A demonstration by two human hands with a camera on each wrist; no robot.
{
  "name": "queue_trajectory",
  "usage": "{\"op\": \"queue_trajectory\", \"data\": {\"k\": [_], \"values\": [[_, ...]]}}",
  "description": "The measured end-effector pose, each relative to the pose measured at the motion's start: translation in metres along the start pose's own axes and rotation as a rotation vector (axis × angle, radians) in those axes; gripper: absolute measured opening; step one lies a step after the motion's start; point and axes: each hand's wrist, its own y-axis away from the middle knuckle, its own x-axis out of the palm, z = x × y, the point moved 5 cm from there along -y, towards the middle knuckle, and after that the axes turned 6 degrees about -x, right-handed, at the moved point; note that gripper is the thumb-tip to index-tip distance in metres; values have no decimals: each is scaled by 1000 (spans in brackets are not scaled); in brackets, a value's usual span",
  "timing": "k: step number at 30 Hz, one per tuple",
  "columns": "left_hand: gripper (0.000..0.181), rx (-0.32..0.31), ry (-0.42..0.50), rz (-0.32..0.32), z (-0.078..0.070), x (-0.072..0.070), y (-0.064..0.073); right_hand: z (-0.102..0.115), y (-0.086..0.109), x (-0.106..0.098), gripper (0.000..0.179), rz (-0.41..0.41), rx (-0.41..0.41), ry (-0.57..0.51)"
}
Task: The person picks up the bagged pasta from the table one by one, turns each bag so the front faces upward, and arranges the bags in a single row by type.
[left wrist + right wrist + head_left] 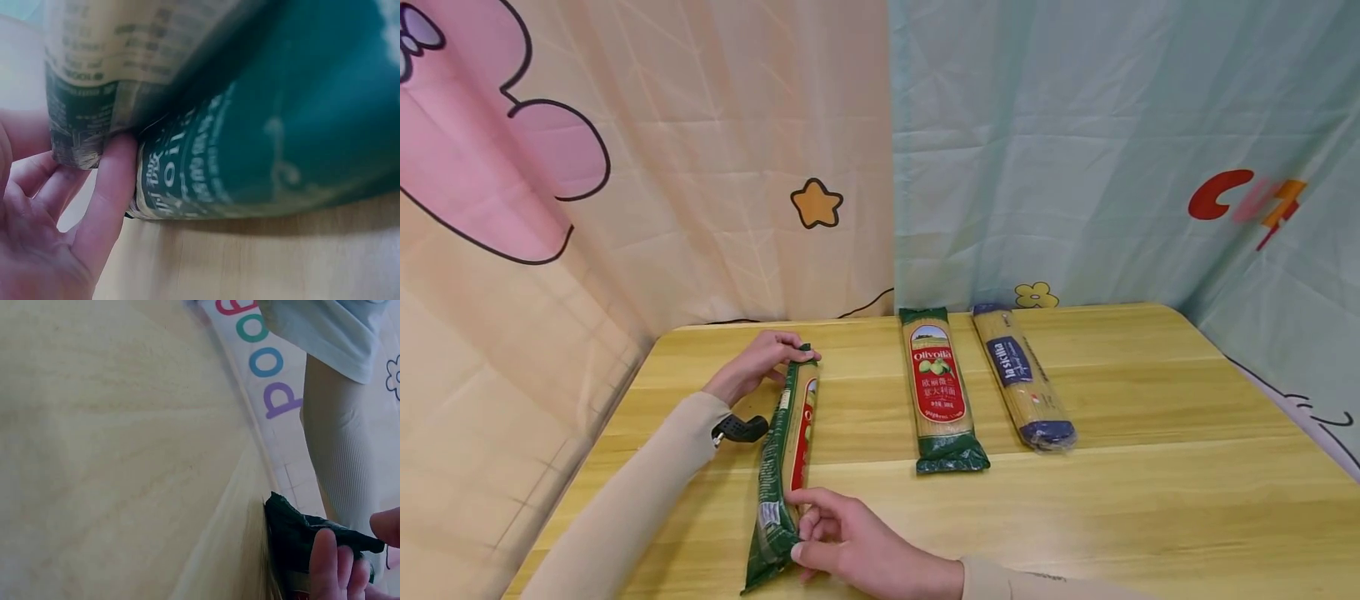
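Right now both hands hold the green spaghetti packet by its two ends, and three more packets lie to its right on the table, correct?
Not quite. The head view shows two more packets, not three: the Olivoila packet and the blue packet. The left hand and right hand do hold the green spaghetti packet by its ends on the table.

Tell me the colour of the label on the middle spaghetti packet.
Red label on the green packet; clearest in the head view.

Glossy plastic spaghetti packets (937, 392) on a smooth, pale wooden table (1150, 467), creased matt cloth backdrop (1075, 150) behind.
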Motion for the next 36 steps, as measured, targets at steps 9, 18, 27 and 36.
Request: {"op": "queue_trajectory", "data": {"k": [9,18,27,36], "values": [[17,-13,38,22,5,1,0,-5,-1,-3,40,-144,76,65],[17,12,118,62,4,0,-1,-4,0,-3,30,-153,5,51],[17,1,206,107,7,-1,1,1,-2,-2,33,-77,-11,47],[13,-31,73,69,4,-4,2,6,-7,1,36,48,3,125]]}}
